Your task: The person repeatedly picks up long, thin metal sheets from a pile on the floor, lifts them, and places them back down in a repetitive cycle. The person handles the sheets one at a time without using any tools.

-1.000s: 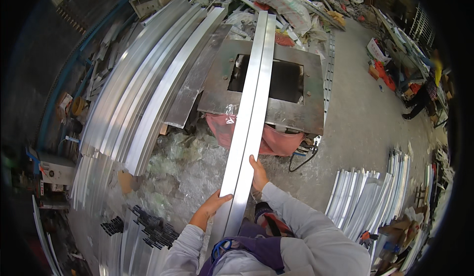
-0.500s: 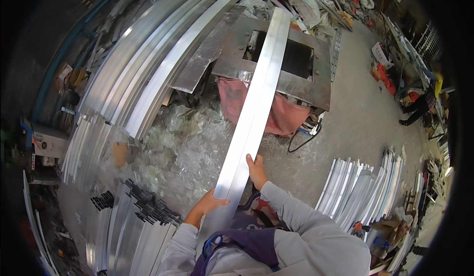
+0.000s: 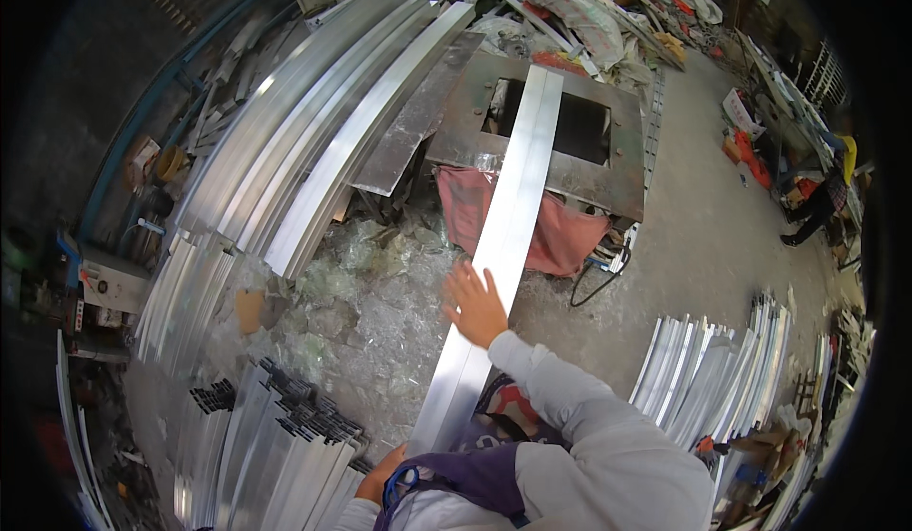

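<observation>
A long silvery aluminium profile (image 3: 518, 199) slants from my body toward a metal work table (image 3: 589, 178), its far end lying over the table top. My right hand (image 3: 478, 305) is laid across the profile's upper face with fingers spread, gripping nothing. Low at the near end, my left hand (image 3: 382, 476) holds the profile's left edge close to my waist. Part of that hand is hidden by the profile and my purple apron (image 3: 470, 464).
Long profiles (image 3: 332, 137) lie stacked at the left. Bundles of profiles stand at lower left (image 3: 285, 445) and right (image 3: 698, 365). Crumpled clear plastic film (image 3: 361, 312) covers the floor. Red cloth (image 3: 570, 237) hangs under the table. Another person (image 3: 826, 194) stands far right.
The profile has slid back toward me, its far end now over the table's opening. My right hand left its right edge and opened onto its face; my left hand drew nearer my waist.
</observation>
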`<state>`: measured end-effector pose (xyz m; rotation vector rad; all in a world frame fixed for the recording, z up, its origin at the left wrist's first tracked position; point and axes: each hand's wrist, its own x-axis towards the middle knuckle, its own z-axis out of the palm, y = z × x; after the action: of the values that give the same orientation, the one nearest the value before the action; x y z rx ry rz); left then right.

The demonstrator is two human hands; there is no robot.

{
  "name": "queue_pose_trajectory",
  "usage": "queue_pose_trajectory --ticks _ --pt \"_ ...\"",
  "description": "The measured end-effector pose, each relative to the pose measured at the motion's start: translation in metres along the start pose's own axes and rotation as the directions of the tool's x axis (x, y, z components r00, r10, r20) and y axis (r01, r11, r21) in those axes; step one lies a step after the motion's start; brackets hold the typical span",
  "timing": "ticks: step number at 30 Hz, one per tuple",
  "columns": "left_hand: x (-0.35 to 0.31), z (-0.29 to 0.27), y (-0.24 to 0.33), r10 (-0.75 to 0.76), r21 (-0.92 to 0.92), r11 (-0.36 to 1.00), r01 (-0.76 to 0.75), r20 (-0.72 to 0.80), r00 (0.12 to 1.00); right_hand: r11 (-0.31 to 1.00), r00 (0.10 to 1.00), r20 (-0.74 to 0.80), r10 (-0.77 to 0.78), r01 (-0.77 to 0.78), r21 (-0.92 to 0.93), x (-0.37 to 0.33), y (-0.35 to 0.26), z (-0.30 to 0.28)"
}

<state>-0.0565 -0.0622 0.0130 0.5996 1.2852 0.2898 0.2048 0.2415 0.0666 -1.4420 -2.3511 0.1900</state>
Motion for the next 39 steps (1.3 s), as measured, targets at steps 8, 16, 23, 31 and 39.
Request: queue_pose_trajectory --ticks 8,16,23,31,39 --pt "0.115 0.064 0.219 0.331 0.205 0.925 -0.321 -0.014 0.944 0.996 0.992 -0.128 0.014 -0.025 -0.088 0.157 0.178 -0.028" --pt "0.159 0.086 0.303 0.333 0.124 0.934 -0.335 0.043 0.942 0.982 0.986 -0.159 -0.047 0.017 -0.186 0.213 0.254 -0.045" --pt "0.077 0.063 0.197 0.091 0.198 0.978 -0.070 -0.099 0.991 0.998 0.999 -0.040 0.001 -0.004 -0.065 0.112 0.152 -0.016" --pt "-0.036 0.036 -0.024 -0.044 0.170 0.983 0.073 -0.169 0.985 0.999 0.999 0.007 -0.037 0.037 0.036 -0.051 -0.015 -0.003" --pt "-0.070 0.033 -0.093 -0.018 0.100 0.994 0.039 -0.206 0.978 0.992 0.995 0.048 -0.087 0.082 0.094 -0.093 -0.057 -0.011"
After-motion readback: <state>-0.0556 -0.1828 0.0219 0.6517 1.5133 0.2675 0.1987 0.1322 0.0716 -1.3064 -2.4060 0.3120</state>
